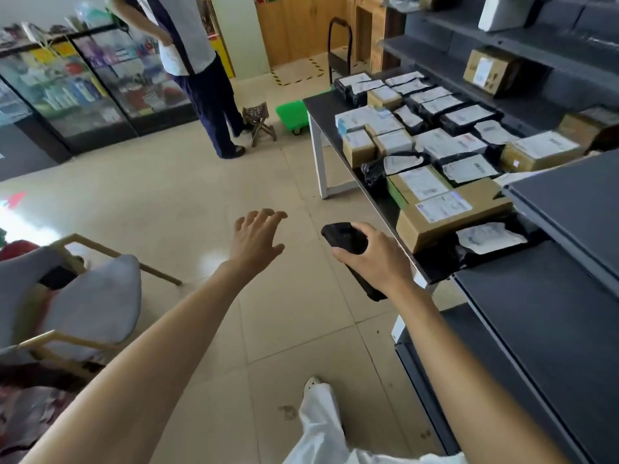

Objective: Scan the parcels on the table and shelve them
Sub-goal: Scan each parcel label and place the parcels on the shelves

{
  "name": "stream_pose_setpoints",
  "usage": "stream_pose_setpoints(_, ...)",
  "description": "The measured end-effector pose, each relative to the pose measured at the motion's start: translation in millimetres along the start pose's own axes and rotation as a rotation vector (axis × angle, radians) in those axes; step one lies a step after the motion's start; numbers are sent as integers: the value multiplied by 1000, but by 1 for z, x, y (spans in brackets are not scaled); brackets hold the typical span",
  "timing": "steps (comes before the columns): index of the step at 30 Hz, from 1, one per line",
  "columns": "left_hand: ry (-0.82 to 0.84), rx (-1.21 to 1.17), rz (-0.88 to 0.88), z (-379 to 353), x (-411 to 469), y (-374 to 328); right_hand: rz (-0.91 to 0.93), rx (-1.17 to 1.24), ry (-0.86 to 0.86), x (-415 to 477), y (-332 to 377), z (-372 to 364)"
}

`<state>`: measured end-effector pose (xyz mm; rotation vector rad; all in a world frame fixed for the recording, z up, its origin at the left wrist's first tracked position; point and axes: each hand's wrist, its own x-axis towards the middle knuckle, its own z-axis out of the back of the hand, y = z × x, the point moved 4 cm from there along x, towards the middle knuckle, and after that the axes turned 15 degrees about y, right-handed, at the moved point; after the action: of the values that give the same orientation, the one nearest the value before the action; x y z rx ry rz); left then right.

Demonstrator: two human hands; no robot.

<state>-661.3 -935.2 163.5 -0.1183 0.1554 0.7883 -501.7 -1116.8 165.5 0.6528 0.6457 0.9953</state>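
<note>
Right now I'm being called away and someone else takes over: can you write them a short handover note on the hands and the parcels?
Left hand: open, holding nothing, out over the floor.
Right hand: grips the black handheld scanner beside the table's near end.
Labelled parcels cover the table.
The grey shelves hold a cardboard box and a white parcel higher up.
Left to do: scan and shelve the table's parcels.
</note>
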Motion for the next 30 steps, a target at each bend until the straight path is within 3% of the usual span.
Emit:
stream_pose_setpoints(9, 73, 42, -54, 54, 211, 92, -35, 177, -87, 197, 36, 29)
stream_pose_setpoints(20, 157, 38, -253, 51, 464, 28, -175, 308, -112, 415, -23, 98)
stream_pose_setpoints(24, 236, 91, -232, 62, 560, 29, -217, 341, -147, 503, -37, 157)
stream_pose_setpoints(30, 281, -14, -183, 76, 688, 17, -315, 419, -174, 598, -69, 201)
